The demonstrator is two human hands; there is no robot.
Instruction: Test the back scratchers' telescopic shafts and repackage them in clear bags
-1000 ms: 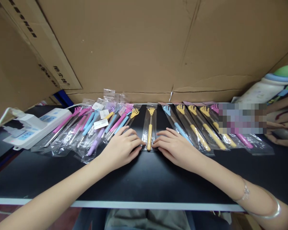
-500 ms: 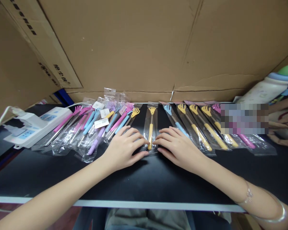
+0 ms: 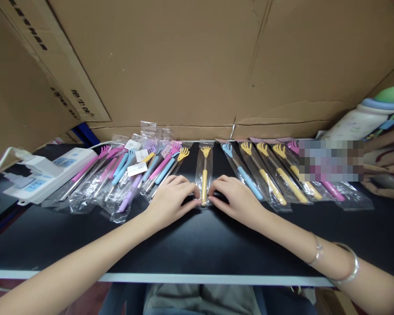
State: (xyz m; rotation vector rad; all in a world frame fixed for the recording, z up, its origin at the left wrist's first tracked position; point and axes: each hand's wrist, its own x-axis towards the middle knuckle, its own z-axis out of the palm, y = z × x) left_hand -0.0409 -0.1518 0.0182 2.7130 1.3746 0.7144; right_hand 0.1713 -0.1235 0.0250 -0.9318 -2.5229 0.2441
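Note:
A yellow back scratcher (image 3: 204, 184) with a metal shaft lies in a clear plastic bag (image 3: 199, 164) on the black table, its claw pointing away from me. My left hand (image 3: 173, 197) pinches the bag's lower left edge between thumb and fingers. Opposite it, my right hand (image 3: 238, 199) is closed in the same way on the lower right edge. Beyond my right hand lies a blue back scratcher (image 3: 248, 180), bagged, with several bagged yellow ones (image 3: 272, 186) and a pink one (image 3: 333, 190) farther right.
On the left is a heap of bagged back scratchers (image 3: 128, 199) in mixed colours with white labels. A white power strip (image 3: 57, 175) with plugs sits at far left. Cardboard (image 3: 184, 65) walls the back. A bottle (image 3: 354, 122) and another person's hand (image 3: 387, 157) are at right.
My fingers were spread beside the yellow back scratcher's bag; now they have curled in and closed on its lower edges. The view has shifted slightly.

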